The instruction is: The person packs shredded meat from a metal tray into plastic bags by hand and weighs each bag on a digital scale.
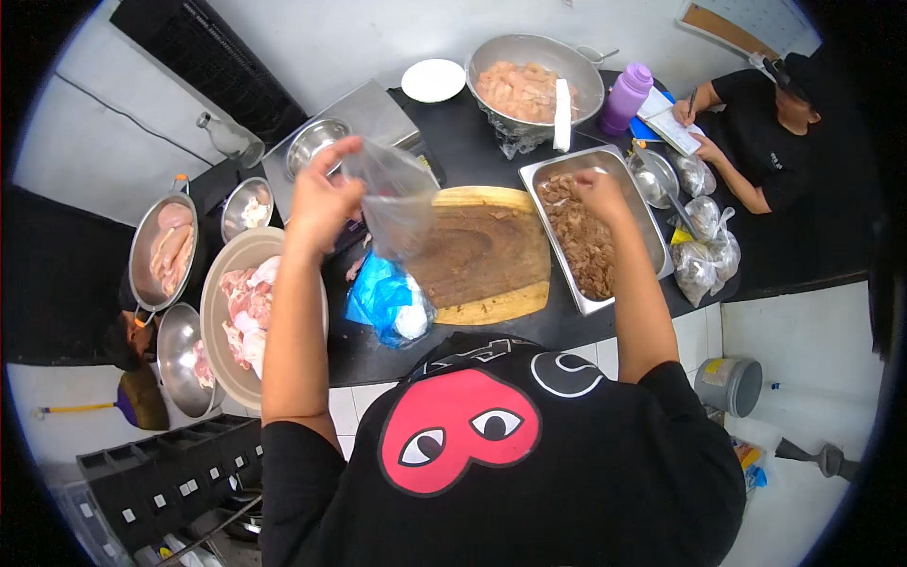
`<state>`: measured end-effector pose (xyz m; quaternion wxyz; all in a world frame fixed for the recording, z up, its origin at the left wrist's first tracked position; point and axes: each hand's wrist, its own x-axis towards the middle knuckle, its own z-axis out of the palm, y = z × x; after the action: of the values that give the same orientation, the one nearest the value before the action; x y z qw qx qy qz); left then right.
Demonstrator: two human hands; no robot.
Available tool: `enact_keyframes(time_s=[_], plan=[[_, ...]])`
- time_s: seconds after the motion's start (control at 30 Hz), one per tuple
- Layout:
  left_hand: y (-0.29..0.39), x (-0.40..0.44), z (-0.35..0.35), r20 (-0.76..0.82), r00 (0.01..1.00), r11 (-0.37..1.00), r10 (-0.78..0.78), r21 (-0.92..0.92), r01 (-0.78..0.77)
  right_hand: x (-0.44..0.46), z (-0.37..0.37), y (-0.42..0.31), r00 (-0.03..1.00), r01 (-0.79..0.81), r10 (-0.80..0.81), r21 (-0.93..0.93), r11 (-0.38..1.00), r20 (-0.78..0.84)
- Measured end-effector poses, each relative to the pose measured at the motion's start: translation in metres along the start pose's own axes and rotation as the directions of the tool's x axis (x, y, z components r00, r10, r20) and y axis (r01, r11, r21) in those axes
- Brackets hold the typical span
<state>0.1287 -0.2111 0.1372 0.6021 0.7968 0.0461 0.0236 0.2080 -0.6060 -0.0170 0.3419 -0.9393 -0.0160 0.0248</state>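
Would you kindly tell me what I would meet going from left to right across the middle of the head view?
The orange-handled pan, the beige tub, the left hand holding the clear bag, the wooden board, the metal tray with the right hand over it, the tied bags.

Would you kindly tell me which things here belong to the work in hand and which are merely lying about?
Apparently in use:
clear bag, in left hand
brown food in metal tray, at right hand

Apparently lying about:
purple bottle
white plate
grey bucket
broom
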Motion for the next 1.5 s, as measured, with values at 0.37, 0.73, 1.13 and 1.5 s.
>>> enact_keyframes(time_s=[0.37,0.73,1.13,1.5], plan=[[0.022,0.114,-0.079,-0.315,0.889,0.852,0.334,0.505,-0.141,-0.069,0.000,0.033,0.999,-0.038,0.028,0.401,0.915,0.030],[-0.081,0.113,-0.101,-0.281,0.884,0.697,0.373,0.714,-0.067,-0.094,-0.026,0.058,0.994,-0.088,0.101,0.284,0.955,-0.029],[-0.035,0.049,-0.107,-0.145,0.913,0.669,0.382,0.724,-0.165,-0.082,-0.015,0.066,0.955,-0.070,0.090,0.081,0.994,-0.283],[-0.028,0.039,-0.087,0.025,0.954,0.538,0.298,0.822,-0.190,-0.094,-0.006,0.042,0.956,-0.031,0.046,0.059,0.998,-0.289]])
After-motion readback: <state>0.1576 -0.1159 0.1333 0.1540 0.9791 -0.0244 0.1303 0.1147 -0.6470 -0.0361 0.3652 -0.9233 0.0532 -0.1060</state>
